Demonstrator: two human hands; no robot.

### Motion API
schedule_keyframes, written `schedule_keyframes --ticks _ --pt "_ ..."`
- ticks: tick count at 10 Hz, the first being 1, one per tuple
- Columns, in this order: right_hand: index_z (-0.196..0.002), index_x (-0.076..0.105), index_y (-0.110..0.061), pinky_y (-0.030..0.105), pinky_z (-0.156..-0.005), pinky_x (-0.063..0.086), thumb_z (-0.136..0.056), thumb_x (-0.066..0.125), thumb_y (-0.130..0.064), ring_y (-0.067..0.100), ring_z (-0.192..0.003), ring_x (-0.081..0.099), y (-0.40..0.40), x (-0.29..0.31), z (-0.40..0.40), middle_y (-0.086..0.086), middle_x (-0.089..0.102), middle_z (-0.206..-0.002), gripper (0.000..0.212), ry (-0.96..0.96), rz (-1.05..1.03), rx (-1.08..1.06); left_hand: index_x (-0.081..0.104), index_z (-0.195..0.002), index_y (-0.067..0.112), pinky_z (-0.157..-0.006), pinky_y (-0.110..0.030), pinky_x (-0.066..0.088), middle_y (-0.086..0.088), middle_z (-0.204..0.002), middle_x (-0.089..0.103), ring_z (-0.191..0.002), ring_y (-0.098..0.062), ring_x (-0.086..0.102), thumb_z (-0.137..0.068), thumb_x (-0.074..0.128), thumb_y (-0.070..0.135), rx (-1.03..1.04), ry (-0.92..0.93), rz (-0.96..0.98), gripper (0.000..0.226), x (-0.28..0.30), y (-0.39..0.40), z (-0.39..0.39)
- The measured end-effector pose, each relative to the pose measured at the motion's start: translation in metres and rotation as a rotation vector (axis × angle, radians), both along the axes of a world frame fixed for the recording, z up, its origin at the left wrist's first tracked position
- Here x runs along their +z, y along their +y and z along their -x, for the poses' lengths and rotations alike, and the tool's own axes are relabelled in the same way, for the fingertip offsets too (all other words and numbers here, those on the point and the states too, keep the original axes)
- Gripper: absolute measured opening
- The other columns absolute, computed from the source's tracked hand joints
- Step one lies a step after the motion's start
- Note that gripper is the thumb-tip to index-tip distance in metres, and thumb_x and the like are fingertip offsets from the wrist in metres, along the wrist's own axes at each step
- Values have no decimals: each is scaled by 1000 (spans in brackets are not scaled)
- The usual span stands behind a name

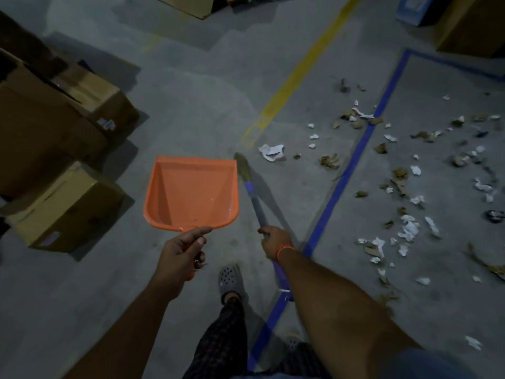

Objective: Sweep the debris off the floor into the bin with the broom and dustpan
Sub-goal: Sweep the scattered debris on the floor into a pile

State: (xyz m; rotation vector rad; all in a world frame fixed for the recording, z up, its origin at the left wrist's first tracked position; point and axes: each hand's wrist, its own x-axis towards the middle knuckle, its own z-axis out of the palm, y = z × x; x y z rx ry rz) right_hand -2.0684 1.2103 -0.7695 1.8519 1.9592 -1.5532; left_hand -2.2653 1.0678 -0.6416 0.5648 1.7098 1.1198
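Nearest the camera, patterned trousers and a grey perforated clog [230,279] stood on the grey concrete floor [191,105], second clog partly hidden under the right forearm. Left hand [180,254] gripped the orange dustpan [191,191] by its handle, fingers curled round it, index finger stretched forward along the pan's rear edge. Pan was held in the air, empty. Right hand [274,239], orange band at the wrist, was clamped round the broom [255,198] shaft; fingers closed on it. Broom ran forward and left, bristle head just beside the pan's right front corner, whether touching the floor couldn't be told. A blue tape line [345,176] ran from between the feet up to the right. Debris [407,228], white paper scraps and brown leaf bits, was scattered mostly right of the tape, a crumpled paper [272,152] near the broom head. Cardboard boxes [54,132] crowded the left side. Yellow floor line [295,77] beyond. More boxes at the far edge. No bin could be picked out.
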Motion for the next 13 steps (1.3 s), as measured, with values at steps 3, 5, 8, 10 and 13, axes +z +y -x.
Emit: schedule_keyframes --ticks 3,5,8,10,13 --pt "-128 64 -10 25 -80 52 -90 59 -5 32 -111 63 61 -9 76 15 63 -128 39 -154 88 -123 74 -118 22 -52 -30 31 3 -74 58 -57 -16 52 -102 55 7 -62 20 -1 29 0 75 119" --pt "-132 57 -7 28 -102 39 -98 49 -10 29 -123 55 94 9 83 14 57 -133 35 -236 -51 -418 73 -119 24 -45 -19 26 1 -70 57 -55 -17 48 -102 56 10 -89 -15 16 28 0 122 143" --pt "-132 61 -18 21 -100 38 -92 55 -10 27 -119 58 139 4 110 10 60 -133 41 -111 -47 -368 73 -120 21 -42 -20 31 6 -68 59 -54 -15 51 -101 57 9 -193 -46 17 27 1 188 139" --pt "-128 63 -12 26 -81 57 -88 55 -6 20 -91 72 193 -5 112 15 64 -125 41 -15 107 -412 73 -118 20 -46 -24 40 0 -81 55 -55 -13 52 -101 56 6 -226 -28 5 28 1 242 143" --pt "-131 55 0 28 -85 50 -100 45 -10 34 -122 55 274 19 23 16 56 -134 35 -172 110 -808 72 -118 17 -43 -21 34 3 -69 56 -52 -14 49 -101 54 3 -295 -65 7 28 7 347 113"
